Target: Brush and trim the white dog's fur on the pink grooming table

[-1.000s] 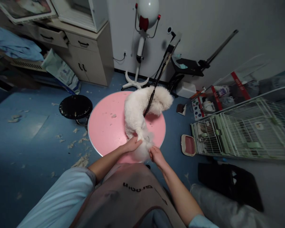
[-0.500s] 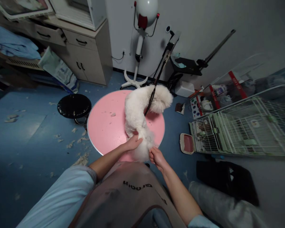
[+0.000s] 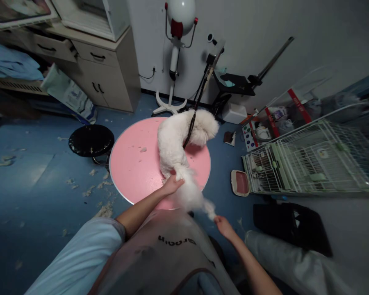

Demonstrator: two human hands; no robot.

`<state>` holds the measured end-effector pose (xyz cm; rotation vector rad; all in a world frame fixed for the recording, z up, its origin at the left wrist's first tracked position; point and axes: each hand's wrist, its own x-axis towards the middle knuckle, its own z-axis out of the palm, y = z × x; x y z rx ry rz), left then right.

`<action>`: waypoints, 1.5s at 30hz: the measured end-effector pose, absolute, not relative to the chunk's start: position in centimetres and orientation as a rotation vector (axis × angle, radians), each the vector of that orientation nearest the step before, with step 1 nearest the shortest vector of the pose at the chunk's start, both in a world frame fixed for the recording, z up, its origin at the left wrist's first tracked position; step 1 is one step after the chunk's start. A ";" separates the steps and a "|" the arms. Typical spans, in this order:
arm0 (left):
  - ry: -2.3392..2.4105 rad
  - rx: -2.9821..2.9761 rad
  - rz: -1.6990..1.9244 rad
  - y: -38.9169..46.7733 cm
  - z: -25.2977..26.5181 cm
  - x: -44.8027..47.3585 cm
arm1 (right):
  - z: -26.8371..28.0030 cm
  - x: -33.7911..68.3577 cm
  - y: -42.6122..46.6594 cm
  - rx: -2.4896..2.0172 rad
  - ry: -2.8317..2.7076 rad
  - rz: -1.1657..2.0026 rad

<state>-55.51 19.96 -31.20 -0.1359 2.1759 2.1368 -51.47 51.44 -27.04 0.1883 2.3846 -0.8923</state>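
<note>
A fluffy white dog (image 3: 172, 137) stands on a round pink grooming table (image 3: 130, 164), its head turned to the right and a dark leash (image 3: 191, 127) running up from it. My left hand (image 3: 173, 184) is closed around the dog's bushy tail (image 3: 189, 190) near its base. Past the table's near edge, my right hand (image 3: 224, 226) pinches the end of a thin white tuft of fur (image 3: 209, 208). That tuft stretches out from the fluffy tail; whether it is still attached cannot be made out.
A black round stool (image 3: 91, 140) stands left of the table, with fur clumps (image 3: 106, 209) on the blue floor. Behind is a white stand dryer (image 3: 174, 61). A wire cage (image 3: 310, 159) and a small litter tray (image 3: 240, 183) are on the right.
My right hand has moved right and toward me, drawing a tuft of fur out from the tail. My left hand keeps its hold. The whole view has shifted slightly.
</note>
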 end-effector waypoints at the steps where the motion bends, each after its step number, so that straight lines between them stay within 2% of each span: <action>1: 2.202 -0.139 2.136 19.8 -31.1 -55.6 | -26.5 -51.9 52.2 0.244 2.462 -0.895; 4: 2.315 -0.145 2.073 19.1 -30.2 -56.1 | -24.5 -53.0 50.2 0.289 2.501 -1.179; 6: 2.359 -0.115 2.030 18.6 -29.5 -56.2 | -23.6 -53.7 45.6 0.135 2.352 -1.411; 8: 2.340 -0.043 2.039 18.2 -28.9 -56.2 | -23.4 -54.7 40.6 -0.115 2.257 -1.472; 12: 2.285 0.032 2.072 17.6 -29.1 -55.7 | -24.3 -57.8 38.0 -0.396 2.474 -1.222; 15: 2.273 0.005 2.064 17.2 -29.4 -55.3 | -24.2 -59.9 42.8 -0.266 2.762 -0.871; 17: 2.280 0.046 2.077 17.1 -29.3 -55.4 | -23.2 -60.5 45.8 -0.121 2.896 -0.762; 19: 2.293 0.117 2.082 17.0 -28.8 -55.6 | -22.0 -60.0 46.6 -0.092 2.937 -0.882; 23: 2.239 0.183 2.099 17.2 -27.8 -56.1 | -21.4 -58.0 41.9 -0.510 2.569 -1.156; 27: 2.074 0.153 2.130 17.3 -27.8 -55.7 | -23.3 -58.4 39.4 -0.613 2.506 -0.988; 32: 2.075 -0.017 2.114 17.6 -27.8 -55.0 | -24.8 -60.9 46.0 -0.405 2.683 -0.851; 35: 2.080 -0.086 2.126 17.6 -27.0 -55.2 | -24.0 -61.6 49.2 -0.145 2.803 -1.027; 38: 2.098 -0.046 2.139 17.5 -26.3 -55.4 | -22.4 -60.4 48.2 0.184 2.635 -1.382; 41: 2.132 -0.011 2.135 17.5 -26.1 -55.3 | -21.2 -57.6 43.4 0.187 2.135 -1.616; 45: 2.098 -0.023 2.173 17.8 -25.7 -55.0 | -21.3 -54.5 37.3 0.132 1.836 -1.647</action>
